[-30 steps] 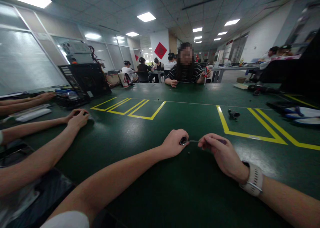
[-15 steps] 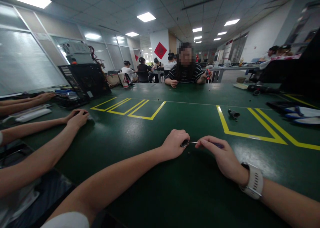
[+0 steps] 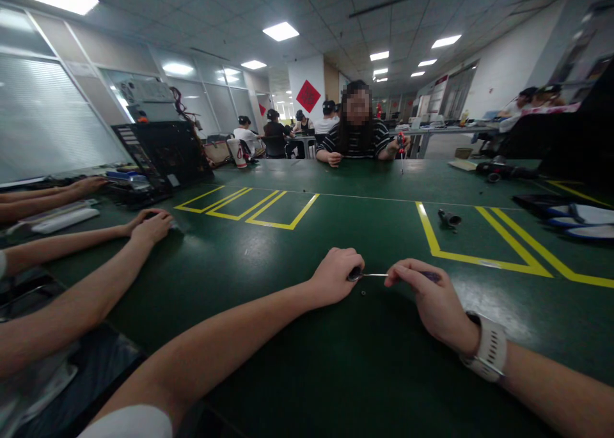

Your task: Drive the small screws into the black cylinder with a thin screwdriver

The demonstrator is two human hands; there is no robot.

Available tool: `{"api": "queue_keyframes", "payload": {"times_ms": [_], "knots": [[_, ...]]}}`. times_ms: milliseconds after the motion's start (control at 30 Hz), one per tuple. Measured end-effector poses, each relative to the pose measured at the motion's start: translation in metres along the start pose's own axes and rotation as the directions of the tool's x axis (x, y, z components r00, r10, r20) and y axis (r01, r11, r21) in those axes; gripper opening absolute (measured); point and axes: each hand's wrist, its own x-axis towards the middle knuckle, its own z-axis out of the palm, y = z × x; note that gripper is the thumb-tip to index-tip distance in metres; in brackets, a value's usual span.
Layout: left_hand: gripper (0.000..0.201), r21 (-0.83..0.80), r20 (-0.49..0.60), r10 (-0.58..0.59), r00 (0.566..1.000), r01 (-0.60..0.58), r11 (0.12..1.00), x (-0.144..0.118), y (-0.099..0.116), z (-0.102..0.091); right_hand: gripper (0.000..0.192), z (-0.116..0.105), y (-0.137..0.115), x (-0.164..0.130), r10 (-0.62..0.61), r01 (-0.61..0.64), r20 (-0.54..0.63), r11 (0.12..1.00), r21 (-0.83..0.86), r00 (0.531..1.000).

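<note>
The left hand (image 3: pixel 336 275) pinches a small round dark metal part (image 3: pixel 355 273) low over the dark green counter (image 3: pixel 297 246). The right hand (image 3: pixel 426 297) is closed around a thin screwdriver with a silver shaft (image 3: pixel 377 275), whose tip touches the part. A tiny dark screw (image 3: pixel 363 292) lies just below.

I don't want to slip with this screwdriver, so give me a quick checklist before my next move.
1. Left hand pinching the small metal part: ok.
2. Right hand gripping the screwdriver near its handle: ok.
3. Tip seated in the part: cannot tell, too small.
4. Tiny loose piece lying on the green table below the shaft: not ok, could roll away.
5. Co-worker's hands well away on the left: ok.
</note>
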Motion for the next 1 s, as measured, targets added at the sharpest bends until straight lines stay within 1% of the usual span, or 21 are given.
{"api": "queue_keyframes", "payload": {"times_ms": [100, 700, 800, 933, 1000], "knots": [[0.003, -0.012, 0.002, -0.006, 1.000, 0.006, 1.000, -0.0004, 0.0001, 0.0000, 0.021, 0.0000, 0.0024, 0.0005, -0.018, 0.019, -0.014, 1.000, 0.022, 1.000], [0.003, -0.081, -0.001, -0.066, 0.998, 0.066, 0.995, 0.0006, 0.0007, 0.0011, 0.022, 0.0026, 0.0000, 0.0020, 0.095, -0.094, -0.018, 0.995, 0.034, 0.995], [0.004, -0.117, -0.019, -0.120, 0.993, 0.117, 0.986, 0.0008, -0.0007, 0.0022, 0.021, 0.0018, 0.0013, 0.0031, 0.117, -0.114, -0.041, 0.991, 0.066, 0.992], [0.008, -0.155, -0.069, -0.221, 0.973, 0.209, 0.966, 0.0014, -0.0047, 0.0048, 0.020, 0.0009, 0.0035, 0.0039, 0.136, -0.128, -0.070, 0.986, 0.106, 0.988], [0.008, -0.164, -0.086, -0.246, 0.965, 0.230, 0.959, 0.0019, -0.0067, 0.0064, 0.019, 0.0014, 0.0039, 0.0037, 0.135, -0.126, -0.077, 0.986, 0.114, 0.988]]}}
